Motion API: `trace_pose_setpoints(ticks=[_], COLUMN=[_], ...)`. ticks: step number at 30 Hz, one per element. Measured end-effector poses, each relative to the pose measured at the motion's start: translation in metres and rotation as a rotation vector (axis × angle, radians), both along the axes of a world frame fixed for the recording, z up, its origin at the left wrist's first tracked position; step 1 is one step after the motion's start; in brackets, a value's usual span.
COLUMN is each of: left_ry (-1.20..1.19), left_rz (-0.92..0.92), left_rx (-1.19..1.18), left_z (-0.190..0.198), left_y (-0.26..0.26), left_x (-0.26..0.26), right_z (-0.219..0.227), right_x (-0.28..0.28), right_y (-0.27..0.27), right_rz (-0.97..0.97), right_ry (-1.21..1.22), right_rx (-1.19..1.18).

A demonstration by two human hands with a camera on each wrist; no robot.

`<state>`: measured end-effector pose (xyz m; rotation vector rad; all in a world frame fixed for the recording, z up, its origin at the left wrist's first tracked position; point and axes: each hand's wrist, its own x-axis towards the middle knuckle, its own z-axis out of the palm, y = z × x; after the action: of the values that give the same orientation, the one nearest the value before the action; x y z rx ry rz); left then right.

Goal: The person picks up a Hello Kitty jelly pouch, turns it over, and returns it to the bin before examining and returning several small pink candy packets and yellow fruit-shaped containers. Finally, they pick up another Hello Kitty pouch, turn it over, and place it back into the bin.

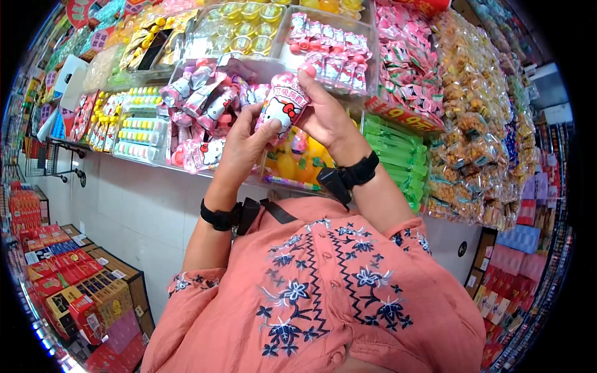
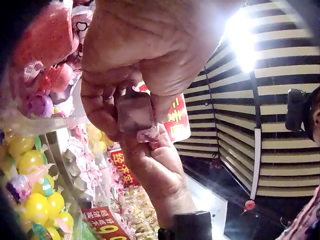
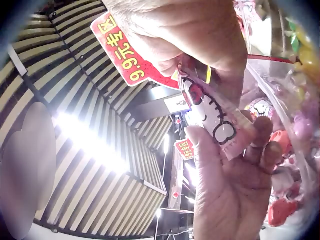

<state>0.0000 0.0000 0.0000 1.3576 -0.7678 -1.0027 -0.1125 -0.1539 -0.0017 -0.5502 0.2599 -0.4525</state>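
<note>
The Hello Kitty candy pack (image 1: 283,105), pink and white with a red bow printed on it, is held up in front of the shelves, gripped from both sides at once. Behind it the whole wall is filled with a sweets display (image 1: 435,93): bagged snacks hung in columns at the right, green sticks (image 1: 395,152) just beside them, and clear bins (image 1: 329,43) of pink wrapped candies above. Right behind the pack, a bin of similar Hello Kitty packs (image 1: 205,99) is seen, and yellow round sweets (image 1: 292,163) are half hidden by the wrists. A red price sign (image 1: 404,117) marked 9.9 is fixed to the shelf edge. Lower left, red boxes (image 1: 62,273) are stacked on a floor stand. The left hand (image 1: 245,146) is curled round the pack's lower end, thumb pressed on its face. The right hand (image 1: 323,115) is closed on the upper side, forefinger laid over the top.
</note>
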Motion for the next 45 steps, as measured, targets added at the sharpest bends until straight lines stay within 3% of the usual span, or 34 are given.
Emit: trace_pose_setpoints(ticks=[5, 8, 15, 28, 31, 32, 39, 45], left_ry=[0.031, 0.065, 0.115, 0.113, 0.07, 0.155, 0.106, 0.282], left_rz=[0.045, 0.066, 0.134, 0.003, 0.1, 0.109, 0.085, 0.079], left_rx=[0.049, 0.031, 0.009, 0.037, 0.009, -0.011, -0.086, -0.11], left_z=[0.006, 0.012, 0.014, 0.007, 0.009, 0.005, 0.005, -0.009], left_y=[-0.006, -0.009, -0.02, -0.031, -0.041, -0.045, -0.064, -0.073], left_x=[-0.016, -0.017, -0.028, -0.05, -0.048, -0.045, -0.042, -0.045], right_z=[0.005, 0.01, 0.004, 0.004, 0.003, 0.002, -0.004, -0.008], right_x=[-0.013, -0.014, -0.033, -0.065, -0.076, -0.078, -0.092, -0.1], right_y=[0.001, 0.001, -0.007, -0.027, -0.033, -0.034, -0.038, -0.047], right_rz=[-0.048, -0.14, 0.003, -0.05, -0.023, -0.024, -0.042, -0.01], right_ry=[0.011, 0.056, 0.229, 0.257, 0.305, 0.311, 0.361, 0.378], right_rx=[0.021, -0.149, -0.382, -0.412, -0.45, -0.463, -0.537, -0.583])
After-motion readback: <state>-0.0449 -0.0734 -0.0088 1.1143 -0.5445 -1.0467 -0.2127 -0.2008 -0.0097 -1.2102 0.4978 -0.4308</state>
